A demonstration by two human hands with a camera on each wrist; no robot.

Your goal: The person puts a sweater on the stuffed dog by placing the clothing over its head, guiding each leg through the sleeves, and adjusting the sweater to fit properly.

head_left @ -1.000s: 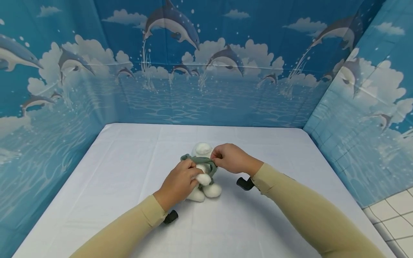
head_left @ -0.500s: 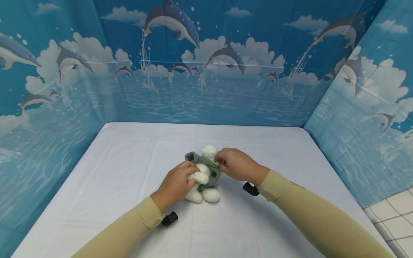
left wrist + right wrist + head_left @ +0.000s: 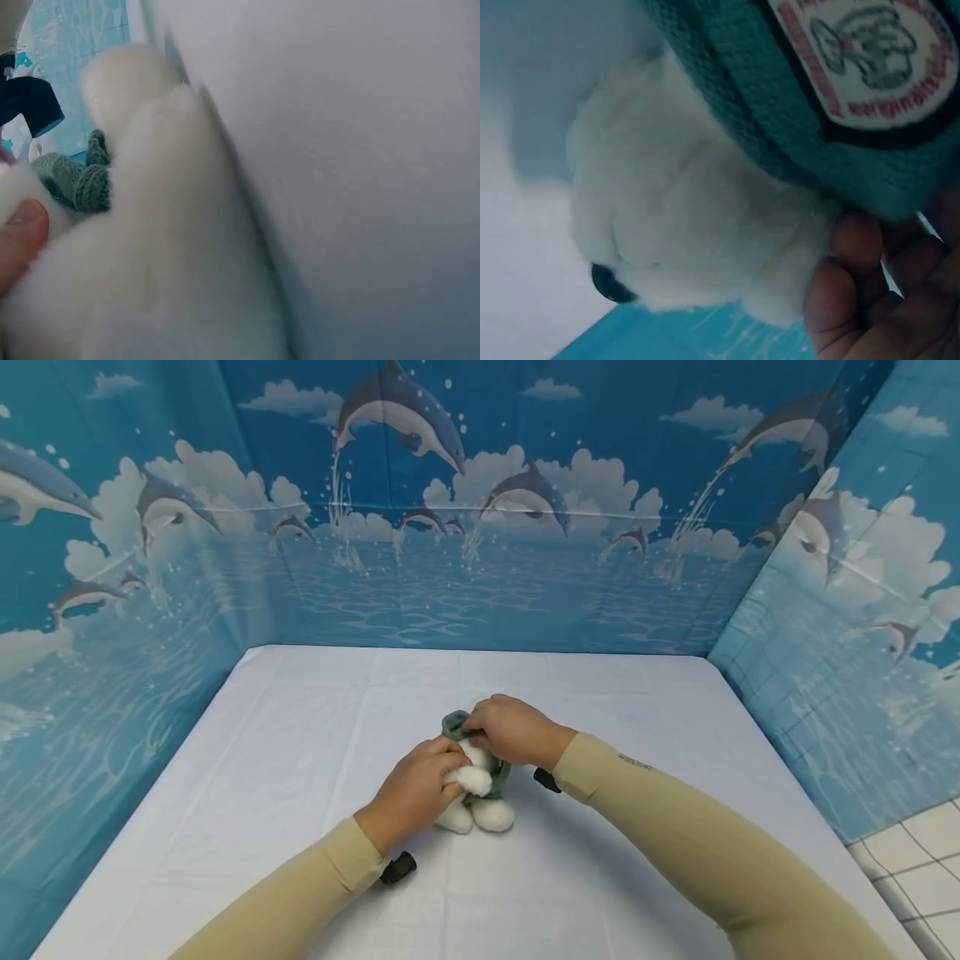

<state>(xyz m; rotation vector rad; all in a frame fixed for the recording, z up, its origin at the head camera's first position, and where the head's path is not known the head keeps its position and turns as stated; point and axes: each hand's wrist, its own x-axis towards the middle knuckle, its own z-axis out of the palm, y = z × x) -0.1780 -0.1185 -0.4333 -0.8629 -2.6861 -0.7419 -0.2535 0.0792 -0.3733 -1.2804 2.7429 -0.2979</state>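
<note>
A white plush toy (image 3: pixel 474 781) sits on the white-covered table, its rounded feet toward me. Around its body is a green knitted sweater (image 3: pixel 455 724), pushed up toward the head with one opening showing at the top left. My left hand (image 3: pixel 411 789) grips one of the toy's arms, thumb in front; its thumb (image 3: pixel 24 232) lies on the white fur in the left wrist view. My right hand (image 3: pixel 517 727) pinches the sweater near its upper edge and covers most of the toy's head. In the right wrist view a round printed patch (image 3: pixel 877 60) shows on the sweater, and the dark nose (image 3: pixel 613 285) below.
The white tabletop (image 3: pixel 300 735) surrounds the toy. Blue curtains with dolphins (image 3: pixel 405 410) stand along the back and sides. A black camera mount (image 3: pixel 397 867) hangs under the left wrist, another (image 3: pixel 547 779) under the right. Pale floor tiles (image 3: pixel 915 860) show at the right.
My right hand came off the sweater's right side, then moved left over the toy's head to its upper left opening. My left hand has kept its grip on the arm.
</note>
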